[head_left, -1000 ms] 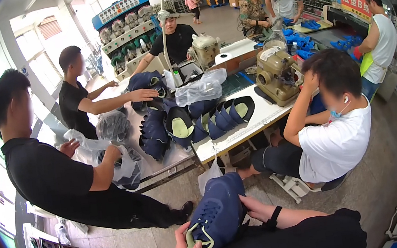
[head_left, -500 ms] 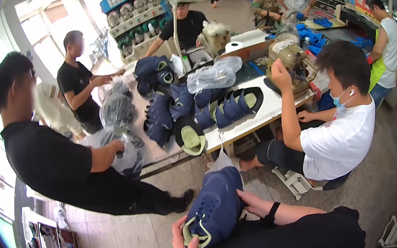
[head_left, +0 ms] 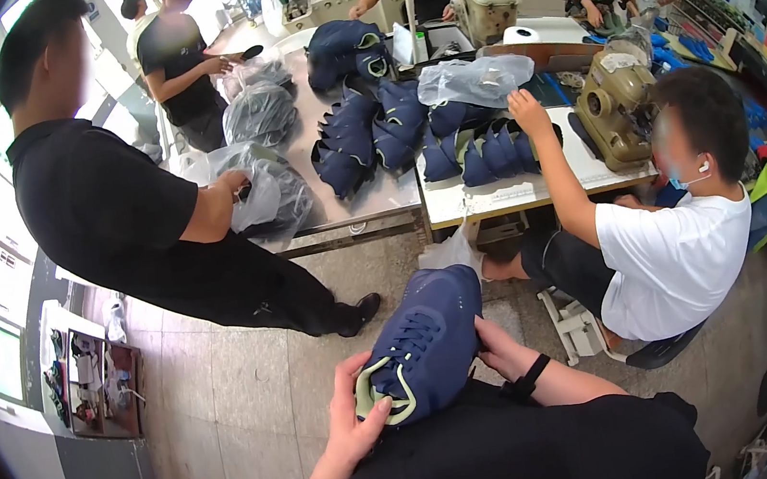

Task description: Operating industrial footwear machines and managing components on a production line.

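Observation:
A navy shoe upper (head_left: pixel 431 345) with dark laces and a pale green collar lining is held in front of me, its toe pointing away and to the right. My left hand (head_left: pixel 357 408) grips the collar end, thumb pressed at the opening. On the other side, my right hand (head_left: pixel 494 346) holds the upper's right flank near the toe, its fingers partly hidden beneath. More navy uppers (head_left: pixel 347 147) are nested in stacks on the worktable (head_left: pixel 345 208) beyond my hands.
At the left a standing person in black (head_left: pixel 106 189) handles clear plastic bags (head_left: pixel 271 191). Seated to the right, a person in a white shirt (head_left: pixel 672 260) stretches an arm over the table, beside a tan sewing machine (head_left: pixel 618 107). A plastic bag (head_left: pixel 452 248) hangs at the table's edge.
My view has shifted, so the tables sit higher and further right. Both hands keep their hold on the upper. A green-lined piece at the table's near edge no longer shows there.

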The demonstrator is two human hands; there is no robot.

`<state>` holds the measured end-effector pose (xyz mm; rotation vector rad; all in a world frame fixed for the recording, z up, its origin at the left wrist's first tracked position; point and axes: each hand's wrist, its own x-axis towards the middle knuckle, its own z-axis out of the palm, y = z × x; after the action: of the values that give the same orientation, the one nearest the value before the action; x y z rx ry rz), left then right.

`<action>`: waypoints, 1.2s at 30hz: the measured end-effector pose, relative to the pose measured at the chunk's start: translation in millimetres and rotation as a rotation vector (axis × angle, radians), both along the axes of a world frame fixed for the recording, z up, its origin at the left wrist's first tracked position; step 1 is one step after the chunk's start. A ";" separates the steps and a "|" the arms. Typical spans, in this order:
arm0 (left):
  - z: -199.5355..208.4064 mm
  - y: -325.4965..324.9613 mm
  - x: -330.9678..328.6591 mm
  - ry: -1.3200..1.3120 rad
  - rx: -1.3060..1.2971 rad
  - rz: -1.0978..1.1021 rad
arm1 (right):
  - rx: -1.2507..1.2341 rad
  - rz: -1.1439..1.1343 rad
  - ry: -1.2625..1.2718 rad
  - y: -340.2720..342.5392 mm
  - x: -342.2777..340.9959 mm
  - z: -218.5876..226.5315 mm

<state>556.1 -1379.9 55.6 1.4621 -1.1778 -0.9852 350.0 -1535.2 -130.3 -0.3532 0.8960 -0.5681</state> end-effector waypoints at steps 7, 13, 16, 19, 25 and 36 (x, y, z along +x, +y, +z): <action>-9.8 -2.0 27.8 -0.129 -0.013 0.048 | -0.062 -0.012 0.032 -16.4 27.7 18.5; -11.7 -29.8 56.8 0.152 -0.023 0.279 | -0.329 -0.204 0.070 -59.8 64.7 41.2; -30.8 -50.9 85.9 0.165 -0.176 0.395 | -0.413 -0.269 0.099 -83.2 85.6 67.8; -40.2 -74.4 112.0 -0.237 -0.254 0.240 | -0.506 -0.388 0.174 -106.5 98.7 79.3; -27.6 -131.3 118.9 -0.199 -0.328 0.071 | -0.638 -0.541 0.225 -134.4 84.2 88.8; 22.1 -275.1 166.5 0.501 -0.542 0.110 | -0.999 -0.760 0.046 -249.8 148.2 202.0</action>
<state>722.7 -1654.9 77.6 0.7801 -0.8874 -0.8074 498.2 -1785.0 71.8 -0.9334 0.7149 -1.7261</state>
